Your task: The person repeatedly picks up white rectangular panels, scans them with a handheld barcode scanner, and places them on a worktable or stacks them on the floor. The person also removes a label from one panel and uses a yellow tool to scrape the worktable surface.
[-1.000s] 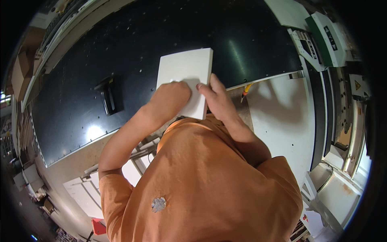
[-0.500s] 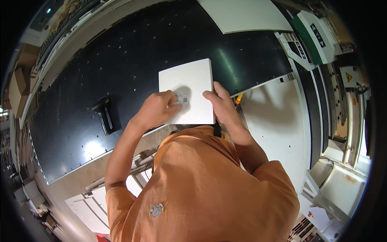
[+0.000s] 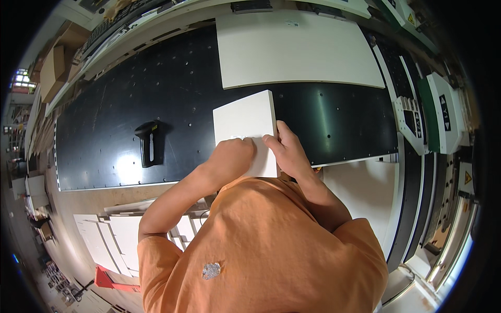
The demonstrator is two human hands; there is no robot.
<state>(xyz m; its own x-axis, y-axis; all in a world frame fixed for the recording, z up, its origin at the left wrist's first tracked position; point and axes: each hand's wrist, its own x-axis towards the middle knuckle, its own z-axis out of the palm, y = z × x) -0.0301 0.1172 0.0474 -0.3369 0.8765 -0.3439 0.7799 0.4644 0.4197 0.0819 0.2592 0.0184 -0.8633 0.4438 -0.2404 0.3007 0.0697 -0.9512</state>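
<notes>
A thick white board (image 3: 242, 116), roughly square, is tilted up in front of my body, above the near edge of the black table. My right hand (image 3: 288, 151) grips its right edge, thumb on the front face and fingers around behind. Against the lower part of that face lies my left hand (image 3: 232, 159), its fingers curled in. The hand covers most of a printed label (image 3: 239, 137), whose top edge peeks out over the knuckles. Whether anything is inside the left fingers is hidden. To the left, a black handheld barcode scanner (image 3: 148, 145) rests on the table.
The black table (image 3: 109, 115) is dotted with small holes. A large white panel (image 3: 297, 57) lies across its far side. Machine parts with a green and white housing (image 3: 443, 112) stand at the right. White panels (image 3: 102, 242) lean below at left, near a red metal piece (image 3: 109, 279).
My left hand has slid inward over the label, hiding most of it. The board leans more steeply. My view has shifted, bringing more of the large far panel into sight.
</notes>
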